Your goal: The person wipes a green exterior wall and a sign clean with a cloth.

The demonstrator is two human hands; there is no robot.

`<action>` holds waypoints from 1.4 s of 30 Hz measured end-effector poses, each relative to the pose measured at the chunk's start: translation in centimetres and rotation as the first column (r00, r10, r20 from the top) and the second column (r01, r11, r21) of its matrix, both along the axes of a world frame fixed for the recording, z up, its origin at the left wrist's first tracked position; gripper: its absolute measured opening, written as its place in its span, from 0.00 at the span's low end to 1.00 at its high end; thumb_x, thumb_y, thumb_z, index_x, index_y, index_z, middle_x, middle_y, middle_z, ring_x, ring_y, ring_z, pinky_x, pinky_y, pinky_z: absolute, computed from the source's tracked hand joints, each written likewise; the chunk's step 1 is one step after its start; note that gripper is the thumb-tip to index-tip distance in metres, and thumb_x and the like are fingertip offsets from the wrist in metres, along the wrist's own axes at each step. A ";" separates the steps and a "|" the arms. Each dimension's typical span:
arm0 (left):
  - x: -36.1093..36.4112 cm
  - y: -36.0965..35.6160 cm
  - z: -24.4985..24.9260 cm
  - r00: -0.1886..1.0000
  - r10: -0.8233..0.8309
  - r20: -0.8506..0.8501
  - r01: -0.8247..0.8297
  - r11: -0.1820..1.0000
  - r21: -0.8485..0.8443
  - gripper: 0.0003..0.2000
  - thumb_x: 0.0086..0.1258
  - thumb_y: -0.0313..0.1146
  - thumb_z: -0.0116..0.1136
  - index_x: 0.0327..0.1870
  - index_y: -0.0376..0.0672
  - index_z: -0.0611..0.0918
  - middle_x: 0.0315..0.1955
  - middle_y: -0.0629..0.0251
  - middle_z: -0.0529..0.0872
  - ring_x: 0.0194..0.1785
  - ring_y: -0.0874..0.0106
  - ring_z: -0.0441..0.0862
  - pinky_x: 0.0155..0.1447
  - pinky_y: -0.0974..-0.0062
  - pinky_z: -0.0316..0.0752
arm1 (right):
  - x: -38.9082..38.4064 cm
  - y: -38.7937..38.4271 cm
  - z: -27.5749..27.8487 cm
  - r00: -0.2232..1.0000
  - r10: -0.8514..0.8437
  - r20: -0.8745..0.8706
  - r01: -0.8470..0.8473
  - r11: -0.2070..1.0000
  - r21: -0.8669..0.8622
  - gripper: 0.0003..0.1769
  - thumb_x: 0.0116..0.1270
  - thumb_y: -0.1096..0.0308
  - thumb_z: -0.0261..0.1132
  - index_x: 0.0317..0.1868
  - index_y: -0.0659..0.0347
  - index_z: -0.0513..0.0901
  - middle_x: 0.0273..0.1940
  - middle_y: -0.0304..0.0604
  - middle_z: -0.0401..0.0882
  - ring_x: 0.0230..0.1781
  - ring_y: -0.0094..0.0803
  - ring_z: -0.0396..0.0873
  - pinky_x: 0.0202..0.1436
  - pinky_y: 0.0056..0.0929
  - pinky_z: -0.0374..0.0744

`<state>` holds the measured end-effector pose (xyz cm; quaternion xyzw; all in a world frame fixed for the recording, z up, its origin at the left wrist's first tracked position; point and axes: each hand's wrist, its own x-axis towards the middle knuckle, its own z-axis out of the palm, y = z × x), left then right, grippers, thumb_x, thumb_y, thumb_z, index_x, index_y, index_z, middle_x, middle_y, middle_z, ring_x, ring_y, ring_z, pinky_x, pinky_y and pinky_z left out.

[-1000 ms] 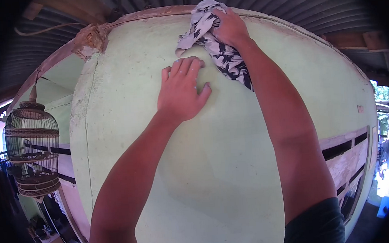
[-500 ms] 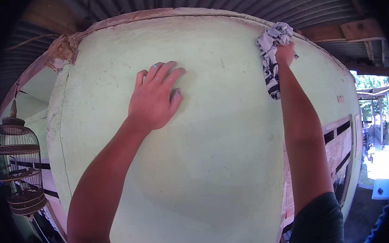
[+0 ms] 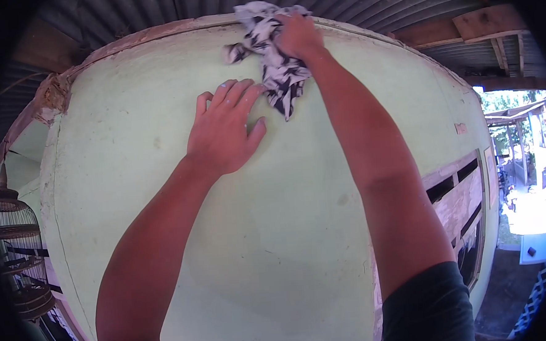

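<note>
While the right hand (image 3: 297,36) is closed tight around a bunched cloth (image 3: 275,62), white with a black pattern, the left hand (image 3: 225,133) lies flat on the pale green wall (image 3: 277,244) with its 5 fingers spread and nothing in it. Both arms reach up and the 2 hands are apart, the right hand higher. That hand presses the cloth against the wall at its very top, where a worn wooden strip (image 3: 154,31) runs along the edge just under the corrugated metal roof (image 3: 171,3). 1 loose end of the cloth hangs down from the fist and touches, or lies just beside, the left fingertips (image 3: 244,88); which of the 2 cannot be told. A dark sleeve (image 3: 428,310) covers the right upper arm at the bottom edge. At the far left, low down, part of a round wicker bird cage (image 3: 8,246) shows. Only thin bars and darker cross-pieces are visible inside it, and whether anything sits in it cannot be told. To the right of the wall is a window opening (image 3: 462,194) with wooden boards across it, dark behind.
</note>
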<state>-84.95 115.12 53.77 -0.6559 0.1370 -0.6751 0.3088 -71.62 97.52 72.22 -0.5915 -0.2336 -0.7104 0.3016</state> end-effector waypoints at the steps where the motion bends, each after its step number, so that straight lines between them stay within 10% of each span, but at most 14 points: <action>1: 0.3 0.0 -0.1 1.000 0.000 0.000 0.000 1.000 0.001 0.24 0.76 0.42 0.57 0.71 0.51 0.73 0.71 0.64 0.74 0.76 0.63 0.67 0.77 0.52 0.57 | 2.2 -2.3 0.6 0.999 0.019 -0.051 -0.016 0.998 0.059 0.37 0.65 0.52 0.66 0.77 0.32 0.74 0.81 0.41 0.63 0.81 0.53 0.61 0.79 0.64 0.65; 15: 0.8 0.0 -0.4 0.999 0.027 0.026 -0.028 0.998 0.054 0.22 0.78 0.45 0.56 0.69 0.49 0.75 0.68 0.65 0.75 0.73 0.67 0.69 0.74 0.56 0.59 | 17.4 -18.4 -8.0 0.885 0.129 -0.447 0.176 0.797 0.578 0.34 0.71 0.44 0.62 0.77 0.33 0.69 0.79 0.51 0.61 0.77 0.63 0.62 0.73 0.67 0.69; 21: 0.3 0.0 -0.6 0.999 0.034 -0.008 -0.034 0.999 0.039 0.21 0.78 0.45 0.56 0.67 0.49 0.75 0.69 0.64 0.75 0.73 0.66 0.69 0.73 0.56 0.59 | 15.5 -10.3 -3.3 0.955 0.098 0.279 -0.213 0.883 0.418 0.48 0.60 0.64 0.75 0.79 0.51 0.62 0.68 0.55 0.67 0.65 0.63 0.71 0.66 0.57 0.73; 26: 0.2 0.6 -0.5 0.999 0.036 -0.027 -0.034 0.997 0.063 0.19 0.77 0.44 0.56 0.65 0.49 0.76 0.71 0.65 0.75 0.73 0.65 0.69 0.72 0.56 0.59 | 1.5 1.8 -3.6 0.842 -0.067 0.536 -0.025 0.986 0.162 0.36 0.60 0.75 0.70 0.70 0.48 0.73 0.68 0.59 0.67 0.62 0.65 0.73 0.64 0.56 0.78; 31: 0.2 0.6 -0.3 0.998 0.040 -0.039 -0.036 0.995 0.093 0.19 0.77 0.43 0.56 0.64 0.49 0.76 0.71 0.65 0.74 0.74 0.65 0.69 0.72 0.56 0.59 | 3.1 0.0 0.8 0.975 -0.101 0.200 0.089 0.994 0.070 0.30 0.72 0.64 0.61 0.73 0.35 0.76 0.66 0.44 0.77 0.69 0.50 0.74 0.67 0.58 0.78; 42: 0.0 -0.1 -0.4 0.998 0.030 -0.061 -0.028 0.999 0.033 0.19 0.76 0.41 0.59 0.64 0.48 0.76 0.69 0.66 0.75 0.73 0.65 0.69 0.72 0.57 0.60 | 16.0 -18.7 -6.3 0.902 -0.036 -0.430 0.197 0.921 0.336 0.31 0.74 0.62 0.59 0.77 0.44 0.70 0.78 0.46 0.65 0.80 0.63 0.60 0.74 0.74 0.66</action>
